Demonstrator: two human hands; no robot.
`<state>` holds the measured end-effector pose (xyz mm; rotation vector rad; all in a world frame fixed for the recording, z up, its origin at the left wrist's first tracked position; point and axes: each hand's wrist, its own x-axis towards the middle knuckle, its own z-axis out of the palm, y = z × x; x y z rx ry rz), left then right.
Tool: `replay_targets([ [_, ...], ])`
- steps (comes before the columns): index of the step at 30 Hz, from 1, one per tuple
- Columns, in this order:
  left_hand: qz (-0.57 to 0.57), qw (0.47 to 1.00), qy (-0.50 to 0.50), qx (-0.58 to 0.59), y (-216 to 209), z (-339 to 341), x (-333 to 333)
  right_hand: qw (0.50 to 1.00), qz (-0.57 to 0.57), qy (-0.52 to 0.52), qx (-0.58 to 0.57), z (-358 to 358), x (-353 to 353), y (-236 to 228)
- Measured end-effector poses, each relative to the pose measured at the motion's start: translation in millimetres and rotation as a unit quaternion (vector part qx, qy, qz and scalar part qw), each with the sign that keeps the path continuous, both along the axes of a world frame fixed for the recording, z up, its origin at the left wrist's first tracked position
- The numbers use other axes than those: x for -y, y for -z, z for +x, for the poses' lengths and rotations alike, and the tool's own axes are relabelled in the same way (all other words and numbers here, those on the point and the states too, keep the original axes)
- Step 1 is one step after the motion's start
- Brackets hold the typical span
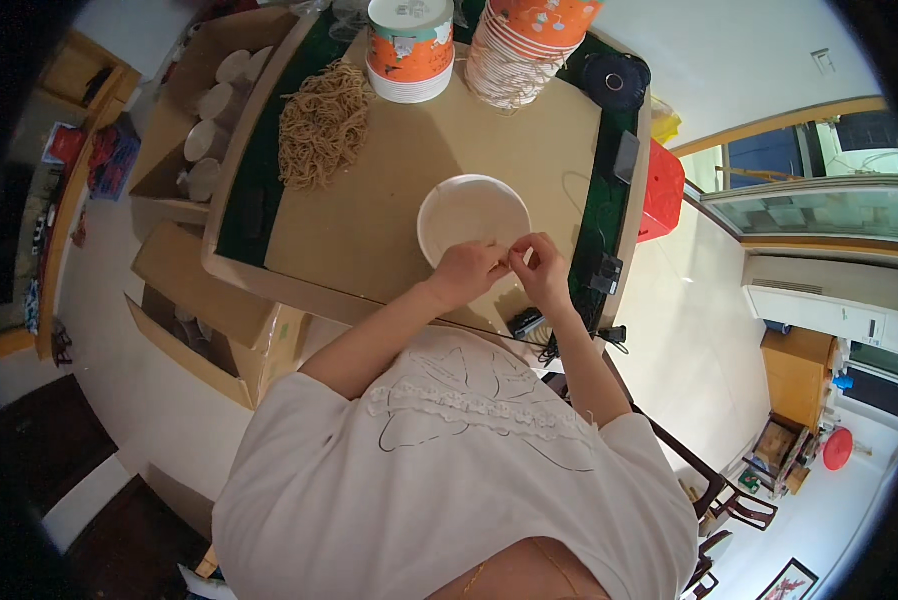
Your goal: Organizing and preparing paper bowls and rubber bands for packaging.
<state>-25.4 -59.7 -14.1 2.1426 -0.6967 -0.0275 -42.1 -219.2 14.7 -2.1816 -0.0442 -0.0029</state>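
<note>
A white round bowl or bucket (472,212), open side up, stands near the front of the cardboard-covered table. At its near right rim, my left hand (469,272) and my right hand (540,274) meet with fingertips pinched together. Whatever lies between them is too small to make out. Beyond the bowl, to the left, rests a loose heap of tan cords (324,125). Farther back stands a stack of orange and white paper buckets (410,55). Another orange stack (529,50) to its right has many pale cords hanging along its side.
A dark round object (616,80) lies at the table's back right, with a phone-like slab (626,157) and a small black device (606,273) along the right edge. Left of the table are an open carton (204,150) of white cups and another carton (209,330). A red stool (661,195) stands at right.
</note>
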Motion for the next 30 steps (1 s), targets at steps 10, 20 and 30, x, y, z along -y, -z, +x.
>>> replay_targets([
  [10, -0.290, 0.757, -0.038, -0.584, 14.5, 17.1, 1.4, 0.996, 0.066, 0.051, 0.027, -14.6, -5.1, 7.4],
  [20, -0.251, 0.794, -0.085, -0.547, 0.8, 21.3, -1.2, 0.999, 0.009, -0.012, 0.051, -13.0, -2.3, 12.2],
  [30, -0.180, 0.882, -0.059, -0.431, -2.9, 20.3, -3.5, 0.999, 0.034, -0.009, 0.021, -8.0, -0.6, 7.5],
])
